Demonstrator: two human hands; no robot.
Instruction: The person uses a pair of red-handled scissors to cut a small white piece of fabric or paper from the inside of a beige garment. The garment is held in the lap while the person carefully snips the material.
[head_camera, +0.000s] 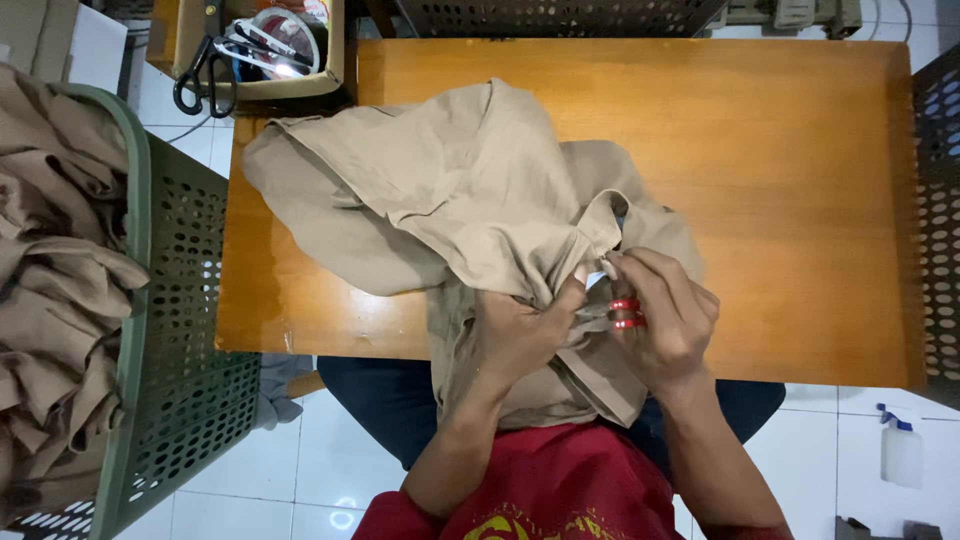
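One tan garment (470, 200), one red-handled snips (625, 312), one green basket (170, 330), one wooden table (780, 200).

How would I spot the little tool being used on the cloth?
Start at the orange wooden table and the beige garment on it. At its near edge, the right hand grips small red-handled snips, the only red item against the fabric.

red-handled tool (625, 312) mostly hidden in right hand (665, 325), green basket (150, 330) cut off at left edge

Orange wooden table (780, 200), beige garment (450, 200) on it
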